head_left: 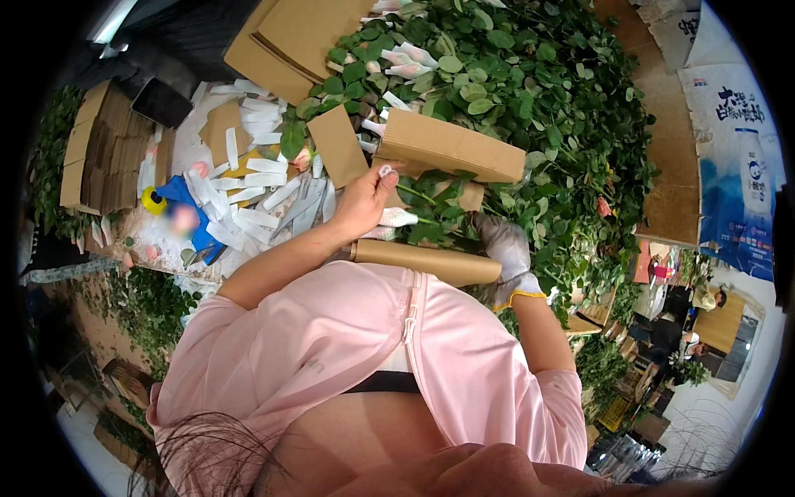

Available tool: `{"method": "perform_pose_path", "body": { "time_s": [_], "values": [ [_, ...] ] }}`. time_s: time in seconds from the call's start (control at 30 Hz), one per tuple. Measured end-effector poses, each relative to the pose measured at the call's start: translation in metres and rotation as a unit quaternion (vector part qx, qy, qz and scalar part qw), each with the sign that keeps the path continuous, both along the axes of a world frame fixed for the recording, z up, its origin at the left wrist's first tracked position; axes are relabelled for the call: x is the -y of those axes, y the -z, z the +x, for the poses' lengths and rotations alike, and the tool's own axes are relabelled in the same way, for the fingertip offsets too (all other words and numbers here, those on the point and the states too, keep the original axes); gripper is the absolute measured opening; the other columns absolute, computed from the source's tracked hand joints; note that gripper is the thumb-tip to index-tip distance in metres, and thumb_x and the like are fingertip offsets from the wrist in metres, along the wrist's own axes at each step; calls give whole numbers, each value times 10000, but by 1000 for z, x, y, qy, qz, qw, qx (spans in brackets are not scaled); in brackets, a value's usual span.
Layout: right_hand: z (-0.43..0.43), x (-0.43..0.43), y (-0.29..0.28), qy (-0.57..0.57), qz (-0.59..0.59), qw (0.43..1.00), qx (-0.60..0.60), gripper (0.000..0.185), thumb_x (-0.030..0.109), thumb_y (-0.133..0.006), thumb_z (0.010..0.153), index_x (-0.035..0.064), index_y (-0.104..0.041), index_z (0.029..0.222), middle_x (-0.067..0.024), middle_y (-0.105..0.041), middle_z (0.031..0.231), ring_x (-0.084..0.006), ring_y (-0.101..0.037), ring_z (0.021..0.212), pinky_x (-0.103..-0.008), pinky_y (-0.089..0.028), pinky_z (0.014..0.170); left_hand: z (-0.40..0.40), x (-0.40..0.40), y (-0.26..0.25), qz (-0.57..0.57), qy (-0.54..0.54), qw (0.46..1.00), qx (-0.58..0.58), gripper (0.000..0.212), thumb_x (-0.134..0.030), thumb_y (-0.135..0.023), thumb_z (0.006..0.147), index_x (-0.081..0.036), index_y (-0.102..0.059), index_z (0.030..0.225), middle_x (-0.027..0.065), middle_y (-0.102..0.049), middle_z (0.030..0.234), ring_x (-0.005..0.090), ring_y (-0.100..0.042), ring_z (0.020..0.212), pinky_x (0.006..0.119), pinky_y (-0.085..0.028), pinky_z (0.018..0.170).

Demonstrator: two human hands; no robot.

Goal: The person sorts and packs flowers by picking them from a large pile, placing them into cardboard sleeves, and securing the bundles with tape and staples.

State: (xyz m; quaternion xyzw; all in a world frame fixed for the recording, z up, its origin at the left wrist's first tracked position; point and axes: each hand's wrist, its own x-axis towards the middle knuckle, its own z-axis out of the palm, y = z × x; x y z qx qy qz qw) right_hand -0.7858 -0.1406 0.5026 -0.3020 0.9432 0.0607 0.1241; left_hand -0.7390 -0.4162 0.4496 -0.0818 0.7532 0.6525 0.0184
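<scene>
My left hand [365, 202] is bare, with thumb and forefinger pinched on a small white net sleeve [386, 170] at the head of a rose. Its green stem [417, 194] runs right from the fingers; the bloom is mostly hidden. My right hand [506, 245], in a grey-white glove with a yellow cuff edge, closes around leafy rose stems [456, 236]. Another netted rose head [397, 217] lies between my hands. Nearest my body is a brown cardboard wrap [428, 262], and a corrugated cardboard piece [450, 146] stands just beyond my hands.
Loose white net sleeves [254, 220] cover the table at left, beside a blue holder [199, 214] and a dark phone-like device [163, 103]. Stacked cardboard [105, 149] stands far left. Leafy roses [540, 93] are heaped at back right. People [674, 335] are in the right background.
</scene>
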Motion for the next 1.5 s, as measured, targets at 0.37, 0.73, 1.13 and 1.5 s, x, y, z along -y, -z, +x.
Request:
{"method": "perform_pose_path", "body": {
  "time_s": [0.37,0.73,1.13,1.5],
  "values": [
    [8,-15,-22,29,38,998,-50,524,150,-602,783,140,-478,1292,-206,-557,1187,-366,-550,1058,-412,-450,910,50,101,-28,-445,118,879,-125,465,-231,-753,692,-68,-594,1097,147,-592,930,318,-579,858,382,-472,775],
    [-30,118,-30,183,116,884,414,224,182,-596,816,66,-662,997,-169,-653,955,-301,-623,825,-348,-497,752,27,54,-6,-53,282,956,62,183,-91,-705,745,6,-605,863,112,-642,777,223,-633,702,322,-494,653],
    [-20,96,-58,250,-92,853,449,245,262,-593,819,104,-648,998,-177,-641,951,-348,-611,843,-408,-480,742,18,36,8,-115,330,924,-155,297,-186,-715,721,-119,-690,1009,54,-668,960,213,-543,976,369,-425,882],
    [-23,127,-17,-135,61,963,225,251,294,-571,813,81,-623,935,-144,-653,882,-338,-646,799,-415,-518,663,13,35,-3,-202,307,905,-216,271,-172,-711,739,-192,-708,1009,100,-461,1299,296,-445,1150,371,-363,990]
  ]
}}
